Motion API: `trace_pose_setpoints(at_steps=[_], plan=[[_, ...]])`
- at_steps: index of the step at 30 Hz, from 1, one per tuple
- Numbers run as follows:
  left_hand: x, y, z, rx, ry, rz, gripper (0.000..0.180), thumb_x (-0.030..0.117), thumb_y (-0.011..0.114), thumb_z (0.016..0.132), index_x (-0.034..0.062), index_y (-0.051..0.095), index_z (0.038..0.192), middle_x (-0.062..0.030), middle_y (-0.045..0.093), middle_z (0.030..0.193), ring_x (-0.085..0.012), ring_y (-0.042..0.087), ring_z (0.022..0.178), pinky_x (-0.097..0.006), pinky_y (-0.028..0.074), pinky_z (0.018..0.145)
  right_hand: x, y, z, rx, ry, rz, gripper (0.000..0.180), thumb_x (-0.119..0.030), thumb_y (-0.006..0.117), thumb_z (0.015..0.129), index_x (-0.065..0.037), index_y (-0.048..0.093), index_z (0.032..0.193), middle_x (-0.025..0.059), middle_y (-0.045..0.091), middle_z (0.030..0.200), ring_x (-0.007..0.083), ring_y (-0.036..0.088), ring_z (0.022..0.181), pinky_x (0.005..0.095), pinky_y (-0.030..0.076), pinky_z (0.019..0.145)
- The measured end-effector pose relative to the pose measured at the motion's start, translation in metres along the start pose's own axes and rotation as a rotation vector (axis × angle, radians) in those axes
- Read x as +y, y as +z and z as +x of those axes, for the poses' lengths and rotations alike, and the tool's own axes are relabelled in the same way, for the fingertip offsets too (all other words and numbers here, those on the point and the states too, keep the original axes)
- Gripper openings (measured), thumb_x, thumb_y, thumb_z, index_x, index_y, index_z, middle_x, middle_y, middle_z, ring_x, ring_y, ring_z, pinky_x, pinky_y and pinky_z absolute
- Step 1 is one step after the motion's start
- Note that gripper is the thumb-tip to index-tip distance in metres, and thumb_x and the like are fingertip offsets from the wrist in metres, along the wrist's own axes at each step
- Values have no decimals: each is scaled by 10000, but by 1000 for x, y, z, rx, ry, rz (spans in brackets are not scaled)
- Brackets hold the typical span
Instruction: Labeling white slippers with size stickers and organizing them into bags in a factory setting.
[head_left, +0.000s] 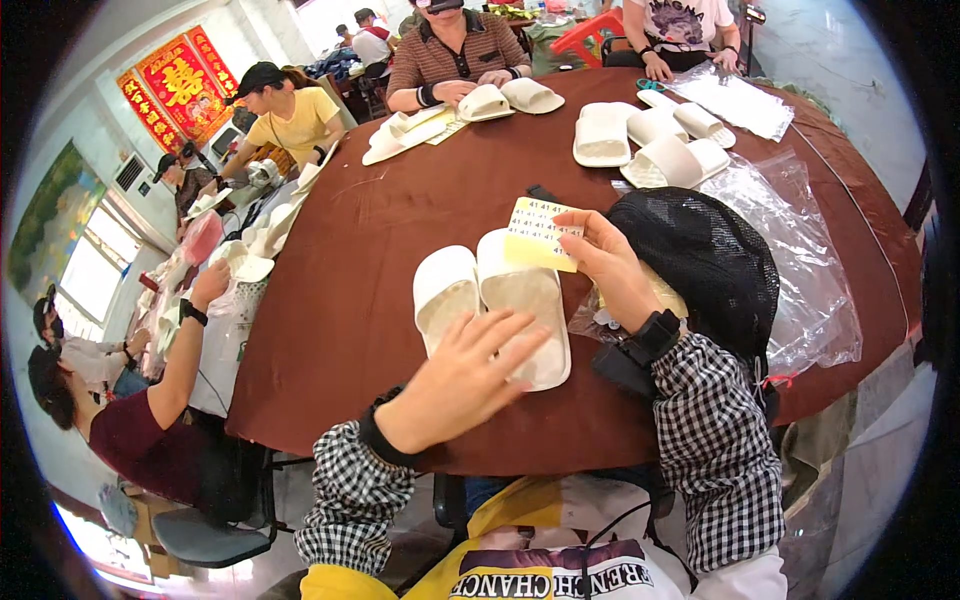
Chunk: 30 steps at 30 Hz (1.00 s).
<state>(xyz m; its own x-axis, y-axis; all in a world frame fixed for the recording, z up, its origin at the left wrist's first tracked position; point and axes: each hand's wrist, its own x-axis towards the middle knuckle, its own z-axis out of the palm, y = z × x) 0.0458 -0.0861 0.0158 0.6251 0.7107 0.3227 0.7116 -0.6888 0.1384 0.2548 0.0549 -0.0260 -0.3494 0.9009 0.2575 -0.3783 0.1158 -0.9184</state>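
Note:
A pair of white slide slippers lies side by side in front of me: a left slipper (446,290) and a right slipper (540,350). My left hand (465,372) hovers over the lower part of the pair, fingers stretched and apart, with nothing in it. Pinched between the thumb and fingers of my right hand (612,262) is a yellow sticker sheet (543,232) with rows of small printed labels. The sheet is held above the right slipper's strap and covers part of it. Whether the left fingertips touch the slipper I cannot tell.
A black mesh cap (700,260) lies right of my right hand, beside clear plastic bags (800,270). Several white slippers (660,135) sit at the back right of the brown-covered table (330,300). Across it, a person (465,60) handles slippers. Other people work at left.

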Motion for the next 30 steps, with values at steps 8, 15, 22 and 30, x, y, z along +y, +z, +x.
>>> trace_pose_setpoints(at_steps=[8,15,22,30], plan=[[15,38,-7,-235,-91,228,752,515,638,886,293,334,1537,-114,251,1611,-417,255,1458,-763,320,1001,-6,11,-10,-79,116,-90,380,-156,586,982,-9,530,1328,98,587,1271,143,560,1145,279,438,998],[6,43,-18,-135,-134,238,577,548,613,892,182,525,1329,-151,373,1489,-422,290,1416,-791,286,972,-4,12,-12,-160,88,-142,381,-130,591,987,-18,514,1343,87,556,1317,141,524,1196,291,427,1022],[-9,26,-43,-98,-208,287,327,215,737,832,82,519,1036,-155,432,1312,-371,392,1342,-660,290,1084,3,22,-11,-175,8,-176,341,-104,606,966,5,544,1283,80,607,1211,117,604,1010,254,496,867],[-5,18,-74,-115,-500,389,634,263,682,891,302,435,1473,-149,403,1375,-336,410,1338,-757,298,995,6,21,-10,-115,-67,-54,303,-93,604,964,9,565,1246,57,643,1120,99,598,992,247,493,860]])
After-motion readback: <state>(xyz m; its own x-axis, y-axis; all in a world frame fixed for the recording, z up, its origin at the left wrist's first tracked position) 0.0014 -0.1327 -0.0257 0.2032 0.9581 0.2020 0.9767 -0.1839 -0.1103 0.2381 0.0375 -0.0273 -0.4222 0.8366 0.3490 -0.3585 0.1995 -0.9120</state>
